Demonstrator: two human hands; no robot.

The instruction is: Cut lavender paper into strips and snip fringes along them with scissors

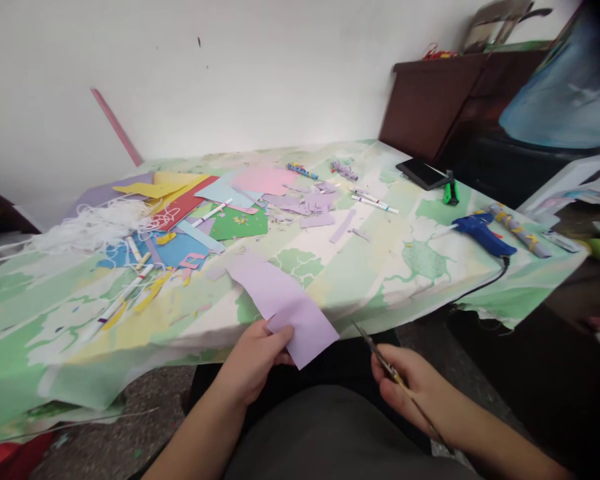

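My left hand [257, 357] pinches a strip of lilac paper [285, 297] near its close end, thumb on top. The strip slants over the table's front edge, its far end lying on the cloth. To the right, below the edge, my right hand [413, 383] is closed around a pair of scissors [387, 363]. Their blades look shut and point up and left, a short way from the paper without touching it. Lilac paper scraps [305, 203] lie farther back on the table.
A green patterned cloth [360, 280] covers the table. White string [95, 227], coloured paper sheets [180, 203] and markers [375, 202] are spread over the left and middle. At the right lie a blue glue gun [485, 235] with a cord, a black phone [423, 173] and decorated paper rolls [520, 230].
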